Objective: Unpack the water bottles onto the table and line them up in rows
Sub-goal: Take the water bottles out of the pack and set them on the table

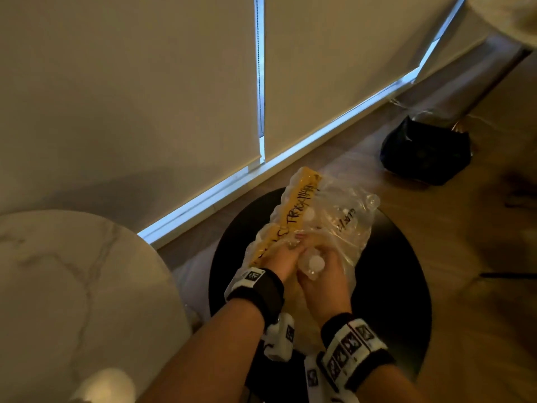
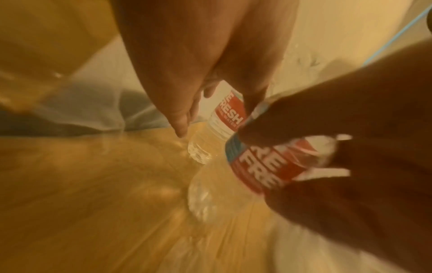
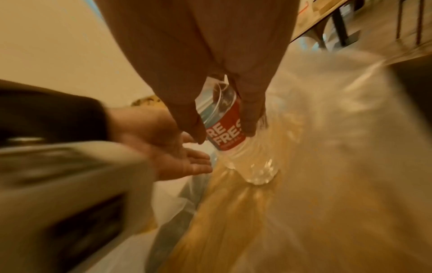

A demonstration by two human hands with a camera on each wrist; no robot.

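A torn clear-plastic pack [image 1: 334, 216] with a yellow band stands on a round black stool [image 1: 401, 286]. My right hand [image 1: 325, 274] grips a water bottle [image 1: 316, 263] with a white cap, partly out of the wrap. In the right wrist view the fingers [image 3: 251, 127] and thumb clasp its red label [image 3: 225, 140]. My left hand [image 1: 283, 257] lies beside it on the pack, palm showing and fingers loosely extended [image 3: 198, 162]. In the left wrist view a second red-labelled bottle [image 2: 228, 114] stands in the pack between the left thumb and fingers. Whether they touch it is unclear.
A round marble table [image 1: 58, 271] stands to the left, close to the stool. A black bag [image 1: 427, 152] lies on the wooden floor at the back right. Window blinds [image 1: 130, 97] close off the far side. A table with dark legs [image 3: 339, 22] is further right.
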